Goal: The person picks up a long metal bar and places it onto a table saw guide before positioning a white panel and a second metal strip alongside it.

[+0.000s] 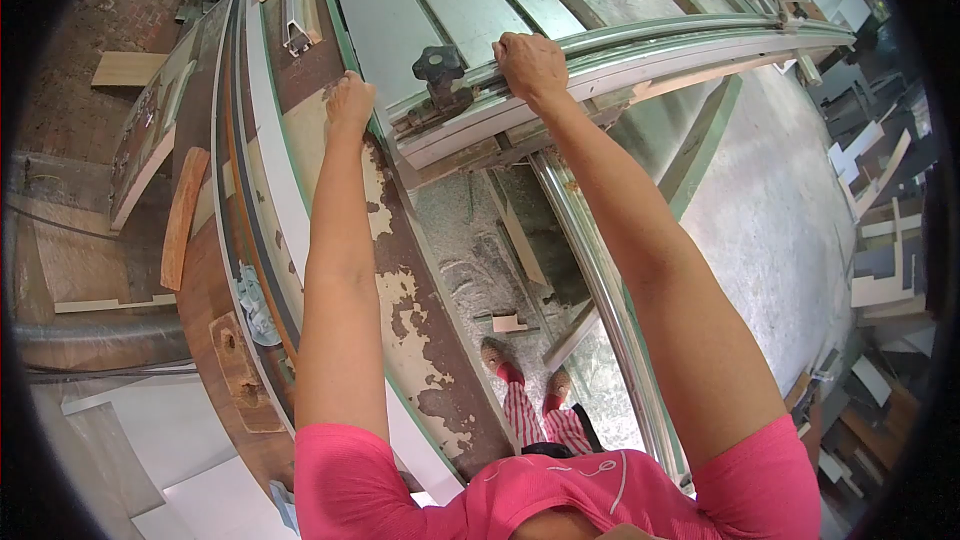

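Observation:
My right hand (532, 67) is closed over the long metal rail (640, 65) that runs across the ribbed sliding table (385, 0). A black star knob (438, 65) on a clamp stands at the rail's near end, between my two hands. My left hand (350, 105) is curled at the green-edged side of the sliding table, above a long brown bed with peeling paint (405, 290). Its fingertips are turned away, so what they grip, if anything, is hidden. Both arms reach forward, nearly straight.
On the left are a curved-looking wooden strip (185, 220), a crumpled pale cloth (257, 305) and white boards (150, 440). Two round steel bars (600, 300) run beside my right arm. Wood offcuts (515, 322) lie on the dusty floor near my feet; more scraps (880, 270) are piled right.

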A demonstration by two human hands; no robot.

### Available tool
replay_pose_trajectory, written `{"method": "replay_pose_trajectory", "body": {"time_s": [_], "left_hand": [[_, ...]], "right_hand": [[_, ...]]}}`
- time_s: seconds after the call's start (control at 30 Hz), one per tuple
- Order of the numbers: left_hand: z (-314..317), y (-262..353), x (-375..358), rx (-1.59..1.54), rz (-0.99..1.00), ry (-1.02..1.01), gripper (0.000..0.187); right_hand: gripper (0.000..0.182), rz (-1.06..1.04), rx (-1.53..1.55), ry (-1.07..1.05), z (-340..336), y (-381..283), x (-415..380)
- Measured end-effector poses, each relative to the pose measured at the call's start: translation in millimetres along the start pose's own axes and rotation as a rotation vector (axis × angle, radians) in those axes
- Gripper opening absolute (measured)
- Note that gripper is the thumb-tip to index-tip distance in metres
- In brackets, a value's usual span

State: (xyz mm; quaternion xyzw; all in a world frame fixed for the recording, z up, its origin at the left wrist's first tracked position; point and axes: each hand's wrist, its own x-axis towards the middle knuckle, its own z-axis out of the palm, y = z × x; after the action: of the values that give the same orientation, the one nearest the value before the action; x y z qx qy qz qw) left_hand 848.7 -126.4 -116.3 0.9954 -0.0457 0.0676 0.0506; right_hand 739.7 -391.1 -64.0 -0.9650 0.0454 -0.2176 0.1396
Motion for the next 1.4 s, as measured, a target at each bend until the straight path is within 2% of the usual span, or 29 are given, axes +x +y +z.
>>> {"method": "replay_pose_trajectory", "body": {"time_s": [0.27,0.6,1.4], "left_hand": [[5.1,-2.8,6.5,-0.012,0.048,0.081,0.041],[4.7,-2.4,14.1,-0.006,0.029,0.037,0.041],[9.3,-6.4,26.8,-0.028,0.017,0.047,0.049]], "right_hand": [[0.028,-0.005,0.01,-0.012,4.4,1.6,7.6],[0.029,0.004,0.019,-0.016,6.2,0.9,16.3],[0.03,0.009,0.017,-0.037,12.4,0.9,32.5]]}}
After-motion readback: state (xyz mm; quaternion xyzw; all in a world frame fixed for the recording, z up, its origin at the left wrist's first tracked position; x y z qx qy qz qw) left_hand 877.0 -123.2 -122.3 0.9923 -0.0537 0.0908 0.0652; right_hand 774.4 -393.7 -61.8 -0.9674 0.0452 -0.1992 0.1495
